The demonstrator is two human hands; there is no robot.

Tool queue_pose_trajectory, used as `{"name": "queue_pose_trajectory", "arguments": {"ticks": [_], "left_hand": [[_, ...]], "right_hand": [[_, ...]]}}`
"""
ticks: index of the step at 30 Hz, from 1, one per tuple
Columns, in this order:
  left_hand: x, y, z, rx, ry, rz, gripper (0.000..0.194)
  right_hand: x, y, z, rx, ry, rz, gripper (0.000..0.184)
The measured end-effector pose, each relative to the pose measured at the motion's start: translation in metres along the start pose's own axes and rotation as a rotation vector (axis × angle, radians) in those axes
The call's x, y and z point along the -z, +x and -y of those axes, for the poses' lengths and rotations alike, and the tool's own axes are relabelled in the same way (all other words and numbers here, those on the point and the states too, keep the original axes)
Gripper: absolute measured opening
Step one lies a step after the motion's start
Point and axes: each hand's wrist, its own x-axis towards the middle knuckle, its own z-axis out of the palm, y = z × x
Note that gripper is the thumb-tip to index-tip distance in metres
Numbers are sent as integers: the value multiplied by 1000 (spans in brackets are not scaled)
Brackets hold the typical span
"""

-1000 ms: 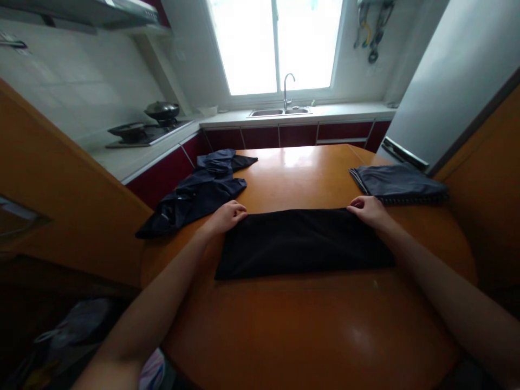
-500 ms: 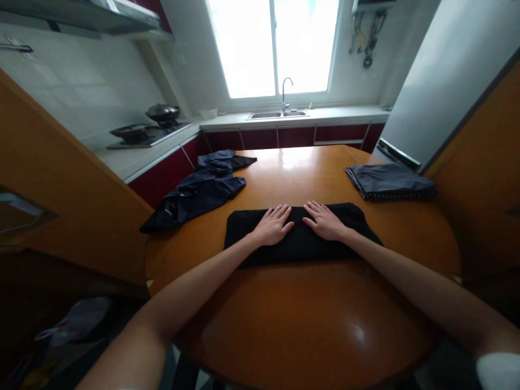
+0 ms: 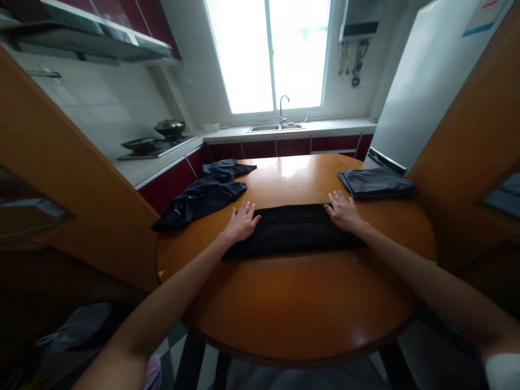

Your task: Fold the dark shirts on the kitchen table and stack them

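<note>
A black folded cloth, probably a garment [image 3: 294, 230], lies flat on the wooden table [image 3: 300, 303] in front of me. My left hand [image 3: 242, 222] rests at its left end, palm down with the fingers stretched out. At the far right corner my right hand [image 3: 343, 211] lies flat too, fingers apart. Neither hand grips anything. The cloth's left and right ends are partly covered by my hands and forearms.
A rumpled dark blue garment [image 3: 207, 192] lies on the table's left side. Folded grey cloth [image 3: 376, 183] sits at the right. Beyond the table are a sink [image 3: 264, 129], a stove with pans [image 3: 168, 128] and a fridge [image 3: 422, 81].
My hands have slid apart from the middle of the black cloth out to its two ends. The view has tilted up slightly.
</note>
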Motion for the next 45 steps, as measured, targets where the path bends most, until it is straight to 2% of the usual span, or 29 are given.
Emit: {"name": "queue_pose_trajectory", "arguments": {"ticks": [3,5,6,8,11,15,20,22,24,27,30,33,35,37,40,45], "left_hand": [[-9,-3,-55,-240,-35,-31,60],[-20,-8,-84,-315,-46,-3,59],[-25,-11,-92,-324,-46,11,60],[-31,-19,-94,-309,-47,27,60],[-27,-31,-70,-260,-62,21,63],[-17,-54,-22,-184,-33,26,68],[-19,-81,29,-117,-27,10,68],[-17,-85,42,-89,-41,13,68],[-12,-81,47,-47,-40,15,69],[2,-58,26,-22,-18,-32,66],[9,-20,-22,-102,-23,-40,62],[-1,14,-73,-182,-79,31,60],[-12,27,-96,-193,-95,51,59],[-22,31,-106,-188,-81,54,58],[-31,32,-105,-189,-51,49,60],[-34,34,-99,-193,-39,62,64]], "right_hand": [[-5,-21,66,231,81,45,63],[-14,-36,98,316,106,97,62],[-18,-43,106,331,107,104,62],[-24,-52,109,326,105,117,63],[-23,-57,84,289,98,130,67],[-15,-59,31,198,47,138,70],[-16,-70,-28,87,-2,130,72],[-17,-72,-43,36,10,116,73],[-16,-69,-47,-13,11,93,74],[-11,-52,-22,-25,-2,41,70],[-10,-28,31,98,37,60,64],[-19,-9,82,211,93,128,63],[-28,-3,99,245,103,168,63],[-35,1,103,265,101,202,62],[-41,5,92,260,100,229,62],[-38,13,71,127,106,215,67]]}}
